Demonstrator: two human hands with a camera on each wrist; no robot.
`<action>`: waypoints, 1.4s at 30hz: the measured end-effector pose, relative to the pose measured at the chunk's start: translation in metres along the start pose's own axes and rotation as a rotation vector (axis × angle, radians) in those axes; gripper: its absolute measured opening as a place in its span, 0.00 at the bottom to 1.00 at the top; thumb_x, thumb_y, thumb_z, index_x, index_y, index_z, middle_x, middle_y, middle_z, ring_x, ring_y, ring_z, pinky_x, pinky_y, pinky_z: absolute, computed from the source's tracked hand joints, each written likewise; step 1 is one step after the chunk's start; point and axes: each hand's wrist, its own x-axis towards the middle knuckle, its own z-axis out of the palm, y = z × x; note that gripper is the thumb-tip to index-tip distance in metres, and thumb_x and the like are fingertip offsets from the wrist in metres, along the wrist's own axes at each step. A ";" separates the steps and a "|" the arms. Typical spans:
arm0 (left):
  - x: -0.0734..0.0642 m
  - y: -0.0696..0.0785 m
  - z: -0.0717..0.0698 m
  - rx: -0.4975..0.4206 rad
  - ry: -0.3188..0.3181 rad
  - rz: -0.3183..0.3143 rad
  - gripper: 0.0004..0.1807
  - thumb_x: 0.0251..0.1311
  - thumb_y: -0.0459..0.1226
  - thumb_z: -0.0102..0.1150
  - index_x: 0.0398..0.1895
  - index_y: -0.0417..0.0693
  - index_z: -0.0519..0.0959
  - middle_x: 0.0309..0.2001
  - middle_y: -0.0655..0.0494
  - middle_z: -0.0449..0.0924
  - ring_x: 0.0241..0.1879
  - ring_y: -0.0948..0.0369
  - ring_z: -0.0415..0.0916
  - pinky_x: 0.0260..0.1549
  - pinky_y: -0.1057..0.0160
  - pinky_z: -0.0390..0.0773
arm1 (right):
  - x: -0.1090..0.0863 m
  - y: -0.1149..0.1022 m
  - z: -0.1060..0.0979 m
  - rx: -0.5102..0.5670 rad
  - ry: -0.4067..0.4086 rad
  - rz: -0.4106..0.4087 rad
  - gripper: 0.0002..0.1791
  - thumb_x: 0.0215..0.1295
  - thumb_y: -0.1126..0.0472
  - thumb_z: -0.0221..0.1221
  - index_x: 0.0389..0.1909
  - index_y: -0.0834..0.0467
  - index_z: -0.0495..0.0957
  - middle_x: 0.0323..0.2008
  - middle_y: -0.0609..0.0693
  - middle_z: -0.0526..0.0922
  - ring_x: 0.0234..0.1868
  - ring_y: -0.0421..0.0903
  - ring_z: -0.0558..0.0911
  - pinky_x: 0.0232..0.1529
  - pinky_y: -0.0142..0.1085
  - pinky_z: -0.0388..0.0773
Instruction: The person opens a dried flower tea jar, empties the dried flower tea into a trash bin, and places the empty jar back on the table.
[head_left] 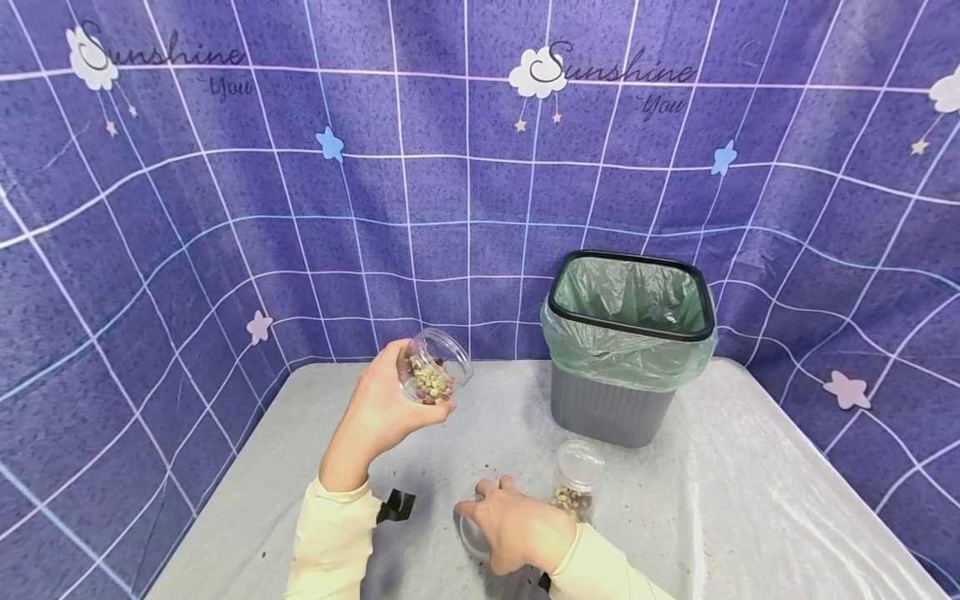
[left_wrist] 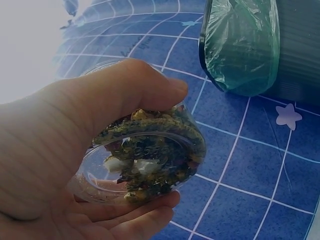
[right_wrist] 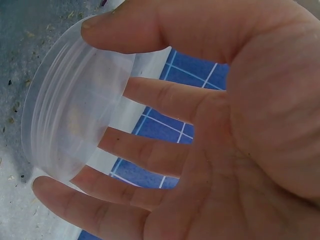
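My left hand [head_left: 382,404] grips a clear plastic jar [head_left: 454,350] above the table, its uncovered mouth tilted up and to the right. Dried flowers and herbs [head_left: 430,382] lie inside it; the left wrist view shows the jar's base [left_wrist: 102,172], with thumb and fingers on either side. Low over the tabletop, my right hand [head_left: 525,525] holds a clear round lid [head_left: 471,537] by its rim, thumb on one side and fingers on the other. The lid's ridged edge [right_wrist: 55,95] shows in the right wrist view. Beside this hand stands a second clear jar [head_left: 579,471] with similar contents, partly hidden.
A grey bin [head_left: 611,408] with a green liner [head_left: 630,358] and black rim stands at the back right. Small dark crumbs lie scattered on the pale cloth-covered table [head_left: 750,500]. A purple patterned curtain [head_left: 465,183] hangs behind and at both sides.
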 end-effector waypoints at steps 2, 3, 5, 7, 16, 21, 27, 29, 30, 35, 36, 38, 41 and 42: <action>0.001 -0.001 0.000 -0.004 0.003 0.002 0.48 0.38 0.46 0.83 0.65 0.44 0.71 0.52 0.50 0.80 0.50 0.52 0.79 0.48 0.51 0.78 | 0.000 0.000 0.000 0.008 -0.006 0.003 0.46 0.47 0.62 0.78 0.67 0.32 0.74 0.58 0.42 0.75 0.55 0.51 0.74 0.38 0.39 0.77; 0.001 -0.001 0.000 -0.005 0.005 0.003 0.48 0.38 0.46 0.83 0.65 0.44 0.71 0.53 0.50 0.80 0.50 0.52 0.79 0.48 0.51 0.78 | 0.000 0.000 0.000 0.011 -0.009 0.006 0.46 0.47 0.62 0.78 0.68 0.32 0.73 0.59 0.42 0.74 0.56 0.52 0.74 0.37 0.39 0.77; 0.002 -0.002 0.001 -0.004 0.010 0.008 0.48 0.37 0.46 0.84 0.65 0.43 0.71 0.53 0.49 0.80 0.50 0.51 0.79 0.49 0.51 0.78 | 0.000 0.000 0.000 0.016 -0.013 0.009 0.46 0.48 0.62 0.78 0.68 0.32 0.73 0.60 0.42 0.74 0.57 0.52 0.73 0.37 0.40 0.77; 0.003 -0.003 0.000 -0.001 0.013 0.007 0.48 0.37 0.47 0.84 0.65 0.43 0.71 0.53 0.49 0.80 0.51 0.51 0.79 0.49 0.50 0.78 | 0.000 0.000 0.000 0.015 -0.009 0.010 0.46 0.47 0.62 0.78 0.68 0.32 0.73 0.60 0.42 0.74 0.57 0.52 0.73 0.37 0.40 0.78; 0.003 -0.008 -0.003 -0.008 0.007 -0.033 0.49 0.38 0.47 0.83 0.66 0.43 0.70 0.55 0.47 0.79 0.53 0.50 0.78 0.51 0.48 0.78 | -0.002 -0.001 -0.001 0.014 0.012 0.011 0.47 0.47 0.61 0.78 0.70 0.33 0.71 0.61 0.43 0.73 0.59 0.52 0.73 0.39 0.39 0.78; 0.005 -0.009 -0.003 -0.008 0.005 -0.039 0.49 0.38 0.47 0.83 0.66 0.43 0.70 0.55 0.47 0.79 0.53 0.50 0.78 0.52 0.48 0.78 | -0.007 -0.001 -0.006 0.039 0.027 0.005 0.48 0.48 0.59 0.78 0.71 0.34 0.70 0.65 0.45 0.71 0.63 0.54 0.73 0.45 0.40 0.80; 0.006 -0.014 -0.004 -0.005 0.017 -0.035 0.49 0.38 0.47 0.83 0.65 0.41 0.70 0.55 0.46 0.79 0.53 0.49 0.78 0.52 0.47 0.78 | -0.021 -0.005 -0.015 0.032 0.095 -0.031 0.47 0.50 0.54 0.77 0.73 0.38 0.69 0.70 0.50 0.70 0.65 0.58 0.73 0.53 0.43 0.81; 0.007 -0.016 -0.004 -0.007 0.020 -0.033 0.49 0.38 0.47 0.84 0.65 0.40 0.70 0.54 0.46 0.79 0.52 0.49 0.78 0.52 0.48 0.78 | -0.026 -0.006 -0.019 0.025 0.130 -0.051 0.47 0.50 0.54 0.77 0.73 0.38 0.69 0.68 0.49 0.70 0.64 0.57 0.73 0.52 0.41 0.81; 0.007 -0.017 -0.004 -0.009 0.021 -0.033 0.49 0.38 0.47 0.84 0.65 0.40 0.70 0.54 0.46 0.79 0.52 0.49 0.78 0.52 0.48 0.78 | -0.029 -0.006 -0.021 0.030 0.134 -0.056 0.46 0.51 0.54 0.76 0.73 0.38 0.69 0.69 0.49 0.70 0.64 0.57 0.73 0.51 0.41 0.81; 0.007 -0.021 -0.006 -0.010 0.028 -0.044 0.48 0.38 0.46 0.84 0.65 0.41 0.71 0.54 0.47 0.80 0.52 0.49 0.78 0.52 0.48 0.77 | -0.044 -0.007 -0.032 0.036 0.212 -0.115 0.44 0.54 0.53 0.74 0.73 0.40 0.69 0.69 0.49 0.70 0.64 0.55 0.73 0.52 0.40 0.81; 0.007 -0.022 -0.006 -0.008 0.030 -0.047 0.48 0.38 0.46 0.84 0.65 0.42 0.71 0.54 0.47 0.80 0.52 0.49 0.79 0.52 0.48 0.77 | -0.047 -0.007 -0.034 0.034 0.233 -0.130 0.43 0.54 0.53 0.74 0.73 0.41 0.69 0.68 0.49 0.70 0.64 0.55 0.73 0.53 0.40 0.81; 0.007 -0.023 -0.007 -0.004 0.032 -0.048 0.48 0.38 0.47 0.84 0.65 0.42 0.71 0.54 0.46 0.80 0.52 0.48 0.79 0.52 0.47 0.78 | -0.052 -0.006 -0.038 0.026 0.288 -0.164 0.43 0.54 0.54 0.73 0.73 0.43 0.69 0.67 0.48 0.72 0.62 0.54 0.74 0.54 0.40 0.80; 0.008 -0.024 -0.007 -0.006 0.035 -0.046 0.49 0.38 0.46 0.84 0.66 0.40 0.71 0.55 0.45 0.80 0.53 0.48 0.79 0.52 0.47 0.78 | -0.059 -0.002 -0.045 0.035 0.311 -0.181 0.42 0.57 0.54 0.72 0.74 0.44 0.69 0.67 0.49 0.72 0.62 0.53 0.73 0.57 0.41 0.79; 0.008 -0.024 -0.007 -0.008 0.036 -0.044 0.49 0.38 0.46 0.84 0.66 0.40 0.70 0.55 0.45 0.80 0.53 0.47 0.78 0.53 0.46 0.78 | -0.061 -0.001 -0.048 0.045 0.309 -0.181 0.41 0.58 0.55 0.71 0.74 0.44 0.68 0.67 0.50 0.71 0.63 0.53 0.73 0.58 0.41 0.78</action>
